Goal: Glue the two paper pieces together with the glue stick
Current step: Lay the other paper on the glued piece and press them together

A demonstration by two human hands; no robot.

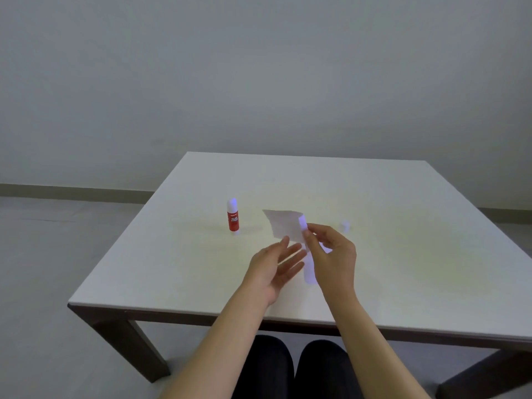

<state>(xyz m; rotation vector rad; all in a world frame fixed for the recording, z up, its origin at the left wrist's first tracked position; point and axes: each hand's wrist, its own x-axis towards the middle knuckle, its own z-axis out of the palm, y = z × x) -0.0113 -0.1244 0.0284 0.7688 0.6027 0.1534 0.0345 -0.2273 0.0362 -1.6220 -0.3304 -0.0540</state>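
Observation:
My right hand (331, 254) pinches white paper (285, 226) above the middle of the white table (403, 254). One piece sticks up and to the left, and a second strip (309, 273) hangs down below the fingers. My left hand (276, 269) is open, palm turned to the right, its fingertips close to the lower edge of the raised paper. A red glue stick (233, 216) stands upright on the table to the left of the paper, uncapped with a pale tip. Its small white cap (345, 225) lies on the table to the right of my right hand.
The table has dark legs and stands on a grey floor in front of a plain grey wall (259, 67). My knees (293, 367) in dark trousers show under the near table edge.

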